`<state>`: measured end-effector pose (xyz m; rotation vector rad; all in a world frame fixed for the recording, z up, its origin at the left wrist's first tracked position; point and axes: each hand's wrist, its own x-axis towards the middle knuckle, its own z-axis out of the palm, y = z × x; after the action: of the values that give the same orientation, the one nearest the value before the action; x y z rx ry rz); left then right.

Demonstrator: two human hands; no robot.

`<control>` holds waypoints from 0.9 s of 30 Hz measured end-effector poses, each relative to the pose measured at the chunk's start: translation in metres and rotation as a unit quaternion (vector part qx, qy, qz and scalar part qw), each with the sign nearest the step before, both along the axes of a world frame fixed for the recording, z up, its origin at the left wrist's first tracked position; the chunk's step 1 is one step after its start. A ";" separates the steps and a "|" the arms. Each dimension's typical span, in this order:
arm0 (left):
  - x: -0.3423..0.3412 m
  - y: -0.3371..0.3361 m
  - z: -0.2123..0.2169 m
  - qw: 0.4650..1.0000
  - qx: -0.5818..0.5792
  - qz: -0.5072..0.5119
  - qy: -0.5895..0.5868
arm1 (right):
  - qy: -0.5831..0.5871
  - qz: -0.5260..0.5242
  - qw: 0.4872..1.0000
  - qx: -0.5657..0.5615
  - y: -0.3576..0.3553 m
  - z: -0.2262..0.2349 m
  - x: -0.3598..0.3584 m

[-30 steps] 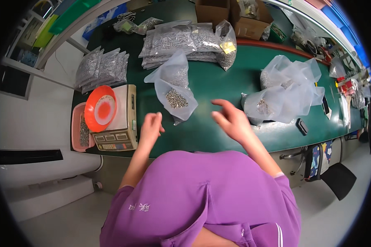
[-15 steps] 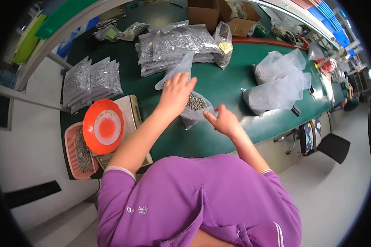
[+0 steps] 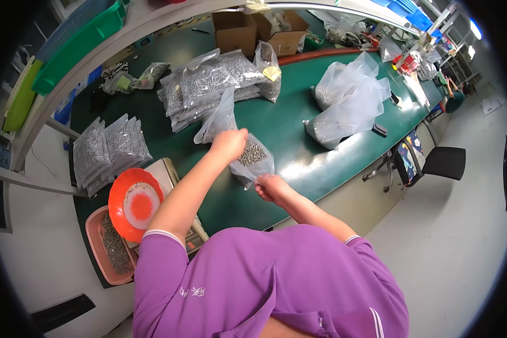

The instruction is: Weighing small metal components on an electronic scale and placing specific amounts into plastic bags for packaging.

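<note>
A clear plastic bag (image 3: 262, 167) of small metal parts stands on the green table in front of me, its mouth spread so the parts (image 3: 252, 153) show. My left hand (image 3: 229, 145) is closed on the left side of its mouth. At the near right rim, my right hand (image 3: 269, 186) pinches the plastic with its fingers curled in. Just beyond my left hand is another clear bag (image 3: 224, 115), its top standing up; part of it is hidden behind that hand.
Flat bags of metal pieces (image 3: 208, 81) are piled at the back, more (image 3: 110, 149) at the left. An orange bowl (image 3: 118, 197) sits on a scale (image 3: 166, 174) beside a pink basket (image 3: 98, 248). Two filled bags (image 3: 349, 107) stand right; cardboard boxes (image 3: 234, 34) are behind.
My left hand has gone from spread fingers to a closed grip on the bag's mouth. The right hand's fingers have curled in on the rim. The whole view has shifted somewhat.
</note>
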<state>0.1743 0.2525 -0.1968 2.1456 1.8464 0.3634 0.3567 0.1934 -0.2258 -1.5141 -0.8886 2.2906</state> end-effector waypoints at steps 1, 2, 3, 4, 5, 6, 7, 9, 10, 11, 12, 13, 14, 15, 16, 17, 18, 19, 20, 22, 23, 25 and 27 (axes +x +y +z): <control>0.005 -0.010 -0.001 0.999 -0.002 0.009 -0.031 | -0.001 0.026 0.998 0.050 0.001 0.004 0.010; 0.010 -0.021 -0.002 0.998 -0.001 0.022 -0.057 | -0.007 0.023 0.998 0.056 0.001 0.008 0.022; 0.016 -0.031 -0.001 0.996 0.000 0.023 -0.083 | -0.036 0.055 0.993 0.098 0.002 0.013 0.033; 0.023 -0.041 0.001 0.993 -0.027 0.054 -0.104 | -0.070 0.084 0.985 0.136 0.005 0.019 0.043; 0.028 -0.052 0.003 0.987 -0.032 0.065 -0.143 | -0.056 0.081 0.985 0.145 0.005 0.024 0.055; 0.031 -0.062 0.007 0.979 -0.085 0.088 -0.162 | -0.104 0.114 0.973 0.171 0.004 0.030 0.070; 0.034 -0.072 0.011 0.963 -0.150 0.122 -0.189 | -0.152 0.148 0.959 0.189 0.003 0.035 0.084; 0.046 -0.104 0.018 0.881 -0.268 0.184 -0.345 | -0.164 0.120 0.956 0.211 0.000 0.043 0.107; 0.058 -0.123 0.020 0.874 -0.252 0.175 -0.377 | -0.195 0.114 0.947 0.231 -0.003 0.045 0.116; 0.070 -0.139 0.023 0.857 -0.266 0.203 -0.393 | -0.196 0.114 0.945 0.237 -0.007 0.046 0.121; 0.083 -0.152 0.025 0.846 -0.255 0.215 -0.415 | -0.240 0.130 0.916 0.296 -0.013 0.047 0.123; 0.093 -0.163 0.028 0.840 -0.236 0.228 -0.431 | -0.271 0.141 0.886 0.348 -0.019 0.046 0.125; 0.100 -0.168 0.029 0.828 -0.224 0.244 -0.454 | -0.323 0.116 0.845 0.411 -0.028 0.044 0.121; 0.103 -0.169 0.029 0.831 -0.220 0.244 -0.449 | -0.300 0.087 0.846 0.431 -0.034 0.043 0.120; 0.105 -0.172 0.028 0.833 -0.219 0.246 -0.444 | -0.281 0.065 0.854 0.433 -0.040 0.041 0.118; 0.105 -0.174 0.028 0.835 -0.215 0.253 -0.439 | -0.263 0.031 0.851 0.452 -0.044 0.038 0.112; 0.105 -0.174 0.026 0.835 -0.213 0.252 -0.440 | -0.260 0.036 0.852 0.454 -0.046 0.036 0.109; 0.106 -0.174 0.023 0.837 -0.207 0.248 -0.442 | -0.195 0.009 0.882 0.428 -0.047 0.033 0.105; 0.106 -0.174 0.021 0.835 -0.202 0.251 -0.446 | -0.114 -0.017 0.906 0.406 -0.048 0.031 0.103; 0.104 -0.176 0.017 0.826 -0.191 0.268 -0.457 | -0.006 -0.103 0.932 0.349 -0.051 0.031 0.103; 0.102 -0.177 0.016 0.826 -0.183 0.263 -0.464 | 0.007 -0.132 0.944 0.302 -0.053 0.032 0.104; 0.097 -0.180 0.019 0.812 -0.174 0.277 -0.483 | 0.034 -0.131 0.941 0.311 -0.059 0.041 0.103; 0.086 -0.184 0.028 0.807 -0.158 0.269 -0.502 | 0.044 -0.099 0.942 0.317 -0.066 0.058 0.095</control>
<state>0.2600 0.0687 -0.1686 0.8209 1.5939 0.9888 0.4517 0.1278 -0.1679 -1.1403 -1.2285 1.6768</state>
